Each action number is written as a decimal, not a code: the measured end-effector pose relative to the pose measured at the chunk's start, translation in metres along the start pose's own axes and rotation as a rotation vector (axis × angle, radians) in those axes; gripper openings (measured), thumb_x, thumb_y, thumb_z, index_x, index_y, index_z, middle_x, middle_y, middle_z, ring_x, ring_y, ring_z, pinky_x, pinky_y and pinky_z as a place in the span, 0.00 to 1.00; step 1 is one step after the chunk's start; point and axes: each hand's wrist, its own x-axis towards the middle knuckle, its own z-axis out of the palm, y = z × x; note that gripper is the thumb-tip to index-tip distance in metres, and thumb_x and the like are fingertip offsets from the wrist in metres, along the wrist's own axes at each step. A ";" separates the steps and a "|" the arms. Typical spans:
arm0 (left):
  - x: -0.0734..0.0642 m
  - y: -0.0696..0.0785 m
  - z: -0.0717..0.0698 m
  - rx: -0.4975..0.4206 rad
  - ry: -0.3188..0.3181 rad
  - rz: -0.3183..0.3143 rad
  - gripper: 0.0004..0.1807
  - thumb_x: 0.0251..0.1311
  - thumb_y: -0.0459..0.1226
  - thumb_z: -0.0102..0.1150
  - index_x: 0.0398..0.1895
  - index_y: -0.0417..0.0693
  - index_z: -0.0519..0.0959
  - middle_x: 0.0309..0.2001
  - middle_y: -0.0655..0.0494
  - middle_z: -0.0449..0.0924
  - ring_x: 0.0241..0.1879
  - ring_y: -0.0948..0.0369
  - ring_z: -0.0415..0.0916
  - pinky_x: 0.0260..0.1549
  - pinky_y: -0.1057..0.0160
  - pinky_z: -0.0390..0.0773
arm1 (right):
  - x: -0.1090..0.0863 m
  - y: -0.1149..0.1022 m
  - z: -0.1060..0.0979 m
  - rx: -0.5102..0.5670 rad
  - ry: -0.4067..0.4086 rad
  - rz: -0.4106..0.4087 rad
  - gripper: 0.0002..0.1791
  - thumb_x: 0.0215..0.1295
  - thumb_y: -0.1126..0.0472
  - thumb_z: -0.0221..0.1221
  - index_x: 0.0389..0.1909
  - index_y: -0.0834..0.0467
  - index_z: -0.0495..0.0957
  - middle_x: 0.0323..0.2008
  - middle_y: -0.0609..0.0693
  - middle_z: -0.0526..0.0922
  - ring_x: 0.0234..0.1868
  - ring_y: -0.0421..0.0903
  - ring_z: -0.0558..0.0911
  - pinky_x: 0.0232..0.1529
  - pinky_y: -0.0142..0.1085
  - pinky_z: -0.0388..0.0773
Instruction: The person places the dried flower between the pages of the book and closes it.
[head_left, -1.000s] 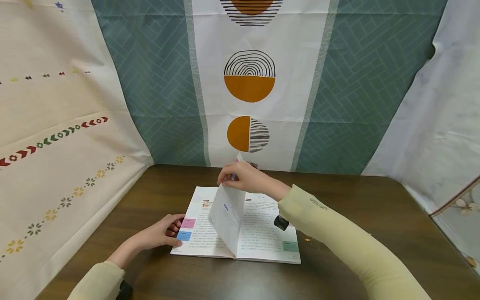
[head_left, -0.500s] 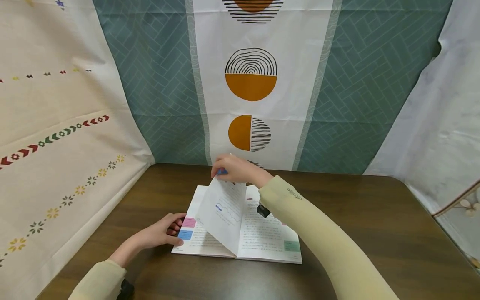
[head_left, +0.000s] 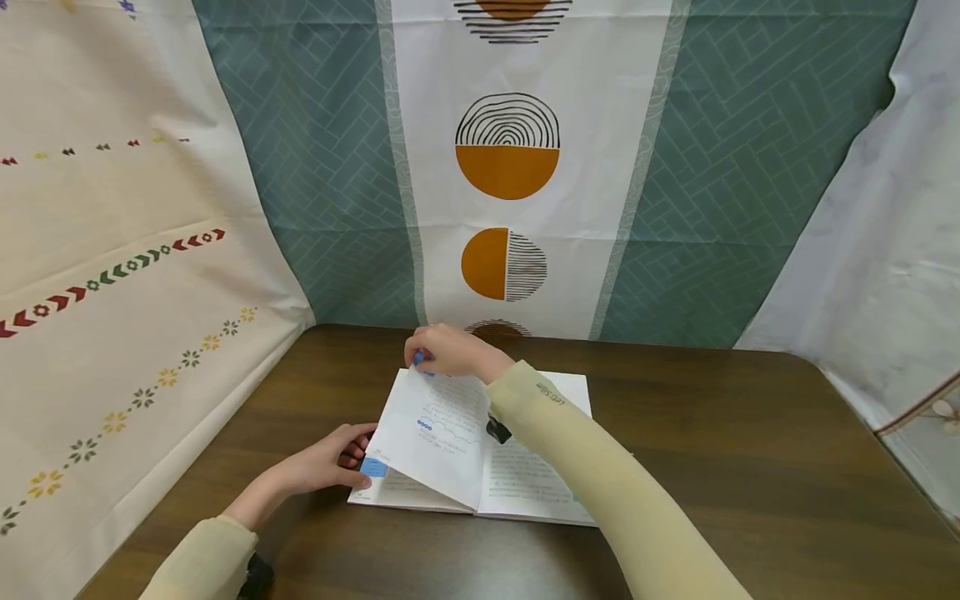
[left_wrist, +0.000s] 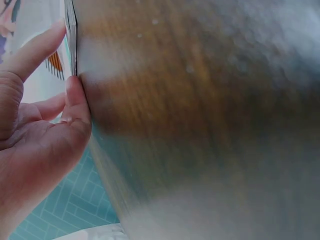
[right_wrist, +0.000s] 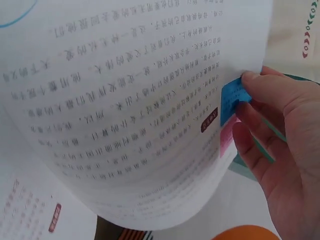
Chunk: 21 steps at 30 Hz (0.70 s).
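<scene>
An open book with printed text lies on the table in the head view. My right hand pinches a page near its top outer corner. That page slants over the left half of the book, its lower part close above it. In the right wrist view the page bows, and thumb and fingers grip it at a blue printed tab. My left hand holds the book's left edge, thumb on the lower left corner. The left wrist view has the book edge-on, between thumb and finger.
The brown wooden table extends around the book. Behind it hangs a green and white curtain with orange half-circles. A cream patterned cloth borders the left side, a white cloth the right. Both sleeves are pale yellow.
My right hand has moved left and lower, carrying the page from nearly upright over the left half, where it covers the pink tab. The left hand keeps its place at the book's edge.
</scene>
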 end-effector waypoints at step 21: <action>0.003 0.002 -0.006 -0.058 -0.085 -0.050 0.48 0.55 0.32 0.68 0.73 0.27 0.50 0.54 0.40 0.59 0.51 0.55 0.61 0.49 0.73 0.73 | 0.023 0.005 0.055 0.115 -0.108 0.082 0.11 0.67 0.63 0.61 0.48 0.53 0.85 0.47 0.47 0.82 0.44 0.40 0.77 0.52 0.23 0.76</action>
